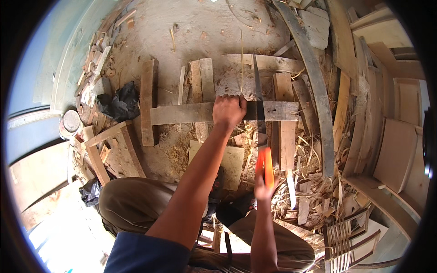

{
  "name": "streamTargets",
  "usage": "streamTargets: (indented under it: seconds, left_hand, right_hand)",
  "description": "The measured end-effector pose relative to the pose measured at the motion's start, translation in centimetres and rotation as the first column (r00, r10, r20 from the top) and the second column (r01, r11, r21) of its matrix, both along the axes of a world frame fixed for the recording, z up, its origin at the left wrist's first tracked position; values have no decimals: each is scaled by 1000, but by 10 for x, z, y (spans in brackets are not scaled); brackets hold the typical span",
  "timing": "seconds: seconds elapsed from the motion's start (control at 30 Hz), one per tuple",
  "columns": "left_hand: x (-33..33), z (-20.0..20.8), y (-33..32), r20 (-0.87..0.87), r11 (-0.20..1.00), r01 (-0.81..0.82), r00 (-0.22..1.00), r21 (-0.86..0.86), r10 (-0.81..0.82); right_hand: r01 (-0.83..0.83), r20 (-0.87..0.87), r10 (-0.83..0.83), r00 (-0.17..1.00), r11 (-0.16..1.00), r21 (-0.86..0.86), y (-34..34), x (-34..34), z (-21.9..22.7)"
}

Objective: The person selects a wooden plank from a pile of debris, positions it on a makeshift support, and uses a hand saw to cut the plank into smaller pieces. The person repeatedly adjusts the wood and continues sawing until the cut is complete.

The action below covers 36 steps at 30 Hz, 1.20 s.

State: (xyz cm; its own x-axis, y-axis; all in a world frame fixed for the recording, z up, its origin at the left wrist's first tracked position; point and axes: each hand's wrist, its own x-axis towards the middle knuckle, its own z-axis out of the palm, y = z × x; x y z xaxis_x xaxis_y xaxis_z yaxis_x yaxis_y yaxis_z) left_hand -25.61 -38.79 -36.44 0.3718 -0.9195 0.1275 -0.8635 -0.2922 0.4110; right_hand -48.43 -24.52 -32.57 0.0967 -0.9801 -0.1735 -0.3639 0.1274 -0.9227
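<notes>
A flat wooden board (182, 113) lies crosswise over other timber pieces in front of me. My left hand (229, 110) is closed over its middle, pressing it down. To the right of that hand a handsaw (258, 86) crosses the board, its long dark blade pointing away from me. My right hand (265, 186) is wrapped round the saw's orange handle (264, 164) and looks slightly blurred. Right of the blade extends the board's end (282, 110), resting on an upright-running wood block (287, 145). Where the teeth meet the wood is too small to make out.
Another timber (149, 102) lies at the board's left end. A black plastic bag (119, 102) and a paint bucket (71, 123) are at the left. A long curved-looking plank (314, 82) runs along the right, near shavings, offcuts and a slatted wooden piece (348, 241).
</notes>
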Motion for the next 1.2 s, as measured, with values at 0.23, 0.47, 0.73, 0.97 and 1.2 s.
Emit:
streamTargets:
  seconds: [0.23, 0.47, 0.73, 0.97, 1.2]
  left_hand:
    - [9, -2, 3, 0, 997, -5, 1000, 76, 5]
    - [-1, -5, -3, 18, 998, -9, 1000, 67, 8]
    - [4, -4, 1, -2, 996, 43, 999, 77, -43]
    - [-1, -19, -2, 4, 989, 55, 998, 137, -56]
    - [3, -17, -1, -5, 985, 28, 1000, 172, -27]
  right_hand:
    - [-14, 121, 27, 992, 995, -103, 32, 0, -13]
    - [144, 397, -274, 876, 934, 328, -29, 24, -27]
    - [47, 77, -36, 996, 987, -152, 61, -12, 3]
    - [-107, 90, 95, 991, 984, 145, -54, 17, -11]
    - [-28, 171, 72, 983, 970, -243, 48, -9, -11]
